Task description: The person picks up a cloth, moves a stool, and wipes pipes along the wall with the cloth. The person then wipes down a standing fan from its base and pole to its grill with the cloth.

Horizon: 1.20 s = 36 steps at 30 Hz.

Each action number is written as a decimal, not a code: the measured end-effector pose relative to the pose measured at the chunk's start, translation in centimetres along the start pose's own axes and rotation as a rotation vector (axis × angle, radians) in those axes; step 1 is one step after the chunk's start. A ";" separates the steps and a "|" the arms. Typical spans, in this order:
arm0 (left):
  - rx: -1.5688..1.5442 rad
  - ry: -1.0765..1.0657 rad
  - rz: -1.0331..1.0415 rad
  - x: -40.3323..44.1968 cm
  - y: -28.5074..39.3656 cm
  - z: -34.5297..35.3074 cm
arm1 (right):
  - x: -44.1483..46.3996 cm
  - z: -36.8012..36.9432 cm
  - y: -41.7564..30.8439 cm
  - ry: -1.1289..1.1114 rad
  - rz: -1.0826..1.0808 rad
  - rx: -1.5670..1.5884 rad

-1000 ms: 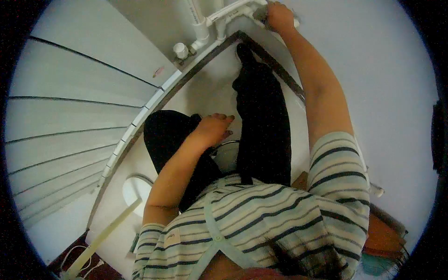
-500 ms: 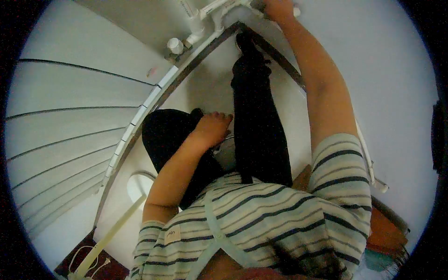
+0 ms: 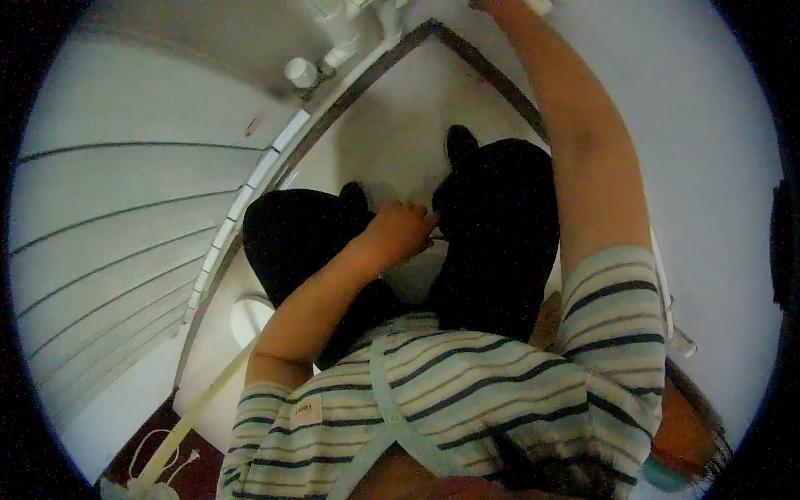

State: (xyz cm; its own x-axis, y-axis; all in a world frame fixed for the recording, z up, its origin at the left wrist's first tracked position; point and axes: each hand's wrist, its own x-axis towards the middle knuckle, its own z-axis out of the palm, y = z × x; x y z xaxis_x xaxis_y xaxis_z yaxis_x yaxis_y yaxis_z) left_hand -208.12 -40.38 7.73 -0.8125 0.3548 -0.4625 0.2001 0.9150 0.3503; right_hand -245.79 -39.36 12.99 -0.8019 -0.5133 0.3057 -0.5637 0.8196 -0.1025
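Observation:
My left hand [image 3: 403, 232] hangs between my bent knees, back upward. Its fingers are curled down, and anything within them is hidden. Right below it is a grey surface [image 3: 412, 275], too dim to name. My right arm [image 3: 587, 150] stretches up along the wall, and my right hand [image 3: 492, 5] is cut off by the top edge, so its fingers do not show. Beside that hand a short piece of white pipe [image 3: 540, 7] shows at the wall.
White pipes [image 3: 337, 29] with a round white cap [image 3: 300, 72] run along the upper left. Grooved white panels [image 3: 125, 200] line the left side. A dark strip [image 3: 492, 79] borders the pale floor [image 3: 400, 108]. At lower left are a cream pole [image 3: 196, 408] and a white cable [image 3: 154, 442].
My right leg, stretched forward before, is now folded with the knee up. The view has shifted, leaving my right hand mostly out of frame. My left hand has moved slightly right.

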 end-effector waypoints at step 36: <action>-0.083 -0.193 -0.221 0.5 -1.7 -1.4 | -7.8 2.0 0.6 0.474 -0.439 0.510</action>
State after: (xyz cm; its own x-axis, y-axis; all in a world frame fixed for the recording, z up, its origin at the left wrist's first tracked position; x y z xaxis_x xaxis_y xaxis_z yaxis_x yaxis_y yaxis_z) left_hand -209.62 -42.03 8.11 -0.7110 0.1862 -0.6781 -0.0219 0.9580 0.2860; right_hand -240.28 -35.43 8.66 -0.3836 -0.5044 0.7736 -0.9186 0.2945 -0.2635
